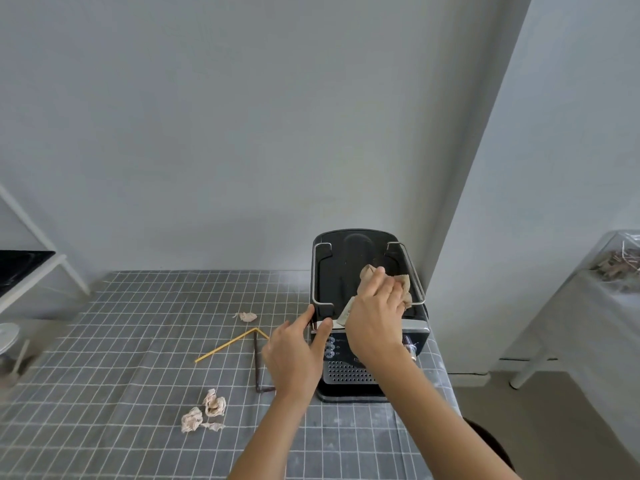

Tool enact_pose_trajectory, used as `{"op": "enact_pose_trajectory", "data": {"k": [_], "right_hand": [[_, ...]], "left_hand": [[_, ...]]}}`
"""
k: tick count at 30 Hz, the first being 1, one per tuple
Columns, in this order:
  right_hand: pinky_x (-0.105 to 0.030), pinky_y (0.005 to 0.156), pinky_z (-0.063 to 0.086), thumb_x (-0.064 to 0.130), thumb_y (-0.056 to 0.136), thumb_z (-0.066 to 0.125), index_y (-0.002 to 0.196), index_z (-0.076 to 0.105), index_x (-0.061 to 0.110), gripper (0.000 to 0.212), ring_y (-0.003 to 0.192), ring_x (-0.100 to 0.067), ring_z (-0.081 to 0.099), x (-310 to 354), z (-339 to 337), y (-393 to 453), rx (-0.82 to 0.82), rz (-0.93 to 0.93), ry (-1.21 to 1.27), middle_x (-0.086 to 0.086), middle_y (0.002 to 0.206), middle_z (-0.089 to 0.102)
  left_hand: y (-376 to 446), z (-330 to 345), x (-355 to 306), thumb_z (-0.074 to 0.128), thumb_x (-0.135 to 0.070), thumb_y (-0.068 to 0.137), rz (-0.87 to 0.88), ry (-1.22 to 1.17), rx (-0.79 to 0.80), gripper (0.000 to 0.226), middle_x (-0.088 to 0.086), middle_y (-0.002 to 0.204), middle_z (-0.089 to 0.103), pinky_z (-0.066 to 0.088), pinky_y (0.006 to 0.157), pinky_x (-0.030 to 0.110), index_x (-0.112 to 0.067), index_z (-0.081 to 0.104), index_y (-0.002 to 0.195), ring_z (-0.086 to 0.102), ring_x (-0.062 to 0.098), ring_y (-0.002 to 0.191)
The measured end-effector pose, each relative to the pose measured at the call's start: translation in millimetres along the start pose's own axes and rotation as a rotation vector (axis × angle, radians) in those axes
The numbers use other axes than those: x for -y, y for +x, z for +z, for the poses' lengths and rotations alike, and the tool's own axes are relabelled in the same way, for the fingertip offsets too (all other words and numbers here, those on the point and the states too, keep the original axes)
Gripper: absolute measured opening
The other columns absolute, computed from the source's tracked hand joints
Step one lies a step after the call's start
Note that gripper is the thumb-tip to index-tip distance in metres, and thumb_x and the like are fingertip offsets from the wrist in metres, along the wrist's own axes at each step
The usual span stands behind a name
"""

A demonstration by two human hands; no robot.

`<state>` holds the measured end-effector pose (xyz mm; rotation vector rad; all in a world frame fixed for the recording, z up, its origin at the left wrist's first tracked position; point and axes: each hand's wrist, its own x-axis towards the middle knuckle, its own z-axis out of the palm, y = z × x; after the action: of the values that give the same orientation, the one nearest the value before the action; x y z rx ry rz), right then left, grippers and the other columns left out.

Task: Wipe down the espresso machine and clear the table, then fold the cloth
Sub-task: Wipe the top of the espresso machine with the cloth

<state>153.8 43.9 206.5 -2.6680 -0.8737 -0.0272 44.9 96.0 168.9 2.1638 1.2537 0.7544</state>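
A black espresso machine point(332, 268) stands at the table's far right, against the wall corner. My right hand point(375, 317) presses a bunched beige cloth point(403, 284) onto the machine's top, inside the wire rail. My left hand point(298, 351) grips the machine's front left corner, thumb on the side and fingers on the front. On the grey checked tablecloth point(121, 358) lie a bent yellow straw point(227, 346), a bent dark straw point(257, 365), one crumpled paper scrap point(247, 317) and a few more paper scraps point(204, 412) nearer me.
A white shelf frame with a black surface point(20, 271) stands at the left. A small round metal object point(8, 336) sits at the table's left edge. At the right stands a white table holding a clear box point(616, 258). A dark round stool point(488, 441) shows below right.
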Motion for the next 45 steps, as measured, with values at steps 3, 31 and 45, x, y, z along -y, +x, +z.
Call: {"op": "enact_pose_trajectory", "data": {"k": [3,31,45], "right_hand": [[-0.055,0.116,0.024,0.023,0.091,0.055,0.15,-0.005,-0.003,0.088,0.145,-0.048,0.009,8.4,-11.2,29.5,0.097,0.056,0.008,-0.038,0.152,0.016],[-0.037,0.119,0.015,0.025,0.098,0.038,0.145,0.038,0.014,0.048,0.147,-0.025,0.016,-26.9,-16.6,84.4,0.13,-0.63,0.124,-0.008,0.153,0.034],[-0.039,0.121,0.004,0.027,0.099,0.034,0.15,0.025,0.015,0.053,0.149,-0.027,0.005,-38.3,-13.1,81.7,0.178,-0.551,0.117,-0.01,0.158,0.021]], "left_hand": [[1.5,-1.0,-2.6,0.034,-0.076,0.081,-0.006,0.015,0.002,0.065,-0.01,0.099,0.072,0.041,0.097,0.045,-0.037,0.055,0.13,0.064,0.012,0.098],[7.0,8.9,4.1,0.017,-0.086,0.074,-0.015,0.071,-0.015,0.079,-0.01,0.096,0.071,0.048,0.093,0.042,-0.043,0.054,0.128,0.061,0.01,0.103],[5.9,5.0,-1.8,0.027,-0.078,0.078,-0.002,0.072,-0.003,0.07,-0.011,0.097,0.072,0.047,0.095,0.042,-0.039,0.056,0.128,0.061,0.01,0.102]]}}
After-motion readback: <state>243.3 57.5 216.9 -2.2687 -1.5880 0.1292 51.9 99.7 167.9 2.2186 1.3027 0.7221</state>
